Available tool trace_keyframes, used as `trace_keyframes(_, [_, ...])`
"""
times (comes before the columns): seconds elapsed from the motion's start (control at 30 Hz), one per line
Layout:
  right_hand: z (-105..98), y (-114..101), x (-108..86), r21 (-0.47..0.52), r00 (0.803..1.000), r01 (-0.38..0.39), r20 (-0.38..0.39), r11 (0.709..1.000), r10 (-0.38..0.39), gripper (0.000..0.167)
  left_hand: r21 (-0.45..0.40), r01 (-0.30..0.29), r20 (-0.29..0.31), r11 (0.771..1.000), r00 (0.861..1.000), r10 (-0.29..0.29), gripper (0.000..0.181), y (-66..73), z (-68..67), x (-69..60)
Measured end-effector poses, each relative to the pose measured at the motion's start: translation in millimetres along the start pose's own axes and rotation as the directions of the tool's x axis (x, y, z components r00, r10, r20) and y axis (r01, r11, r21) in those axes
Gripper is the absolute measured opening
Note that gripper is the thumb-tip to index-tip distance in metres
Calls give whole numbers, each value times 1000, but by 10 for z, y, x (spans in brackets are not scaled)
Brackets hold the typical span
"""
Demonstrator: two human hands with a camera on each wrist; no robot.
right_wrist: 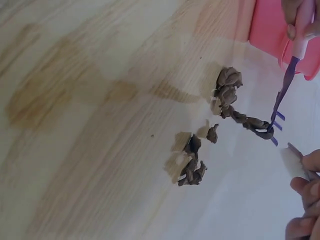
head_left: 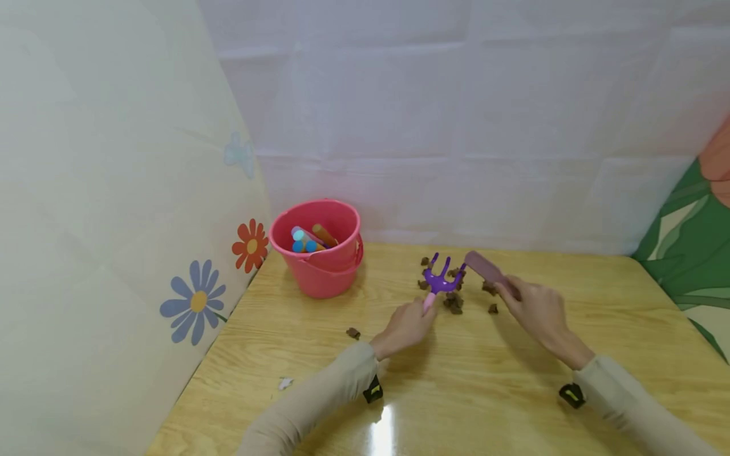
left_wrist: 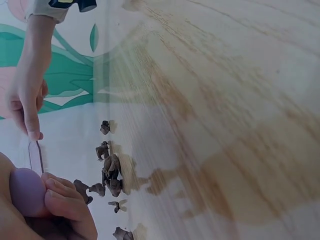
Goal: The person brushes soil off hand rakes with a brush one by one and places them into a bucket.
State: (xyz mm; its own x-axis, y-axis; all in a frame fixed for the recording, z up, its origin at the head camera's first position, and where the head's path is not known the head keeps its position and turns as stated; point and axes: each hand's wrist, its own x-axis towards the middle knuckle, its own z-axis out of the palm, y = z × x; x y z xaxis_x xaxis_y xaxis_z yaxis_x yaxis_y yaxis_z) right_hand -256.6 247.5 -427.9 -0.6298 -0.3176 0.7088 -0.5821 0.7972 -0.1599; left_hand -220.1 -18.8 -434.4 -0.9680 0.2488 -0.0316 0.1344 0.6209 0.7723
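My left hand (head_left: 406,326) grips the pink handle of a purple toy hand fork (head_left: 441,282), its tines pointing away from me among brown crumbly clumps (head_left: 454,303). In my right hand (head_left: 538,313) is a flat mauve scraper-like tool (head_left: 485,268), its blunt end close to the fork's right tine. Whether the two tools touch is unclear. The right wrist view shows the fork's tines (right_wrist: 280,117) by a row of clumps (right_wrist: 230,77). In the left wrist view, fingers (left_wrist: 70,200) curl round the handle's lilac end (left_wrist: 28,192).
A pink bucket (head_left: 322,275) holding several coloured rods stands at the back left of the wooden table (head_left: 456,399). One stray clump (head_left: 353,332) and a white scrap (head_left: 286,383) lie left of my left hand. A pale sheet (head_left: 456,126) hangs behind the table.
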Motion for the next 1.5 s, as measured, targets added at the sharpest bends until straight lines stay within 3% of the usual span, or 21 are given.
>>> trace_keyframes(0.23, [97,-185,103,128,998,48,26,991,-51,20,-1,7,-4,1000,1000,-7,31,-2,41,8])
trace_keyframes(0.5, [238,-305,153,139,990,56,120,989,-73,21,27,-7,-4,1000,1000,8,28,6,91,29])
trace_keyframes(0.83, [253,-241,234,45,999,49,-10,998,-48,17,67,-10,4,998,1000,10,28,-11,137,39])
trace_keyframes(0.97, [244,-279,227,98,993,85,71,992,-92,19,52,0,3,999,1000,0,28,-7,140,42])
trace_keyframes(1.07, [240,-277,232,58,990,101,96,993,-106,18,52,4,2,999,1000,-4,29,-2,146,45])
trace_keyframes(1.2, [240,-229,236,-50,995,96,7,994,-95,14,83,-1,15,997,1000,0,31,-1,162,42])
trace_keyframes(1.3, [238,-212,227,-59,995,88,-42,994,-91,15,92,-6,25,996,1000,4,30,0,163,37])
trace_keyframes(1.5, [222,-245,209,80,990,90,98,993,-98,24,92,-5,16,996,1000,4,31,12,136,30])
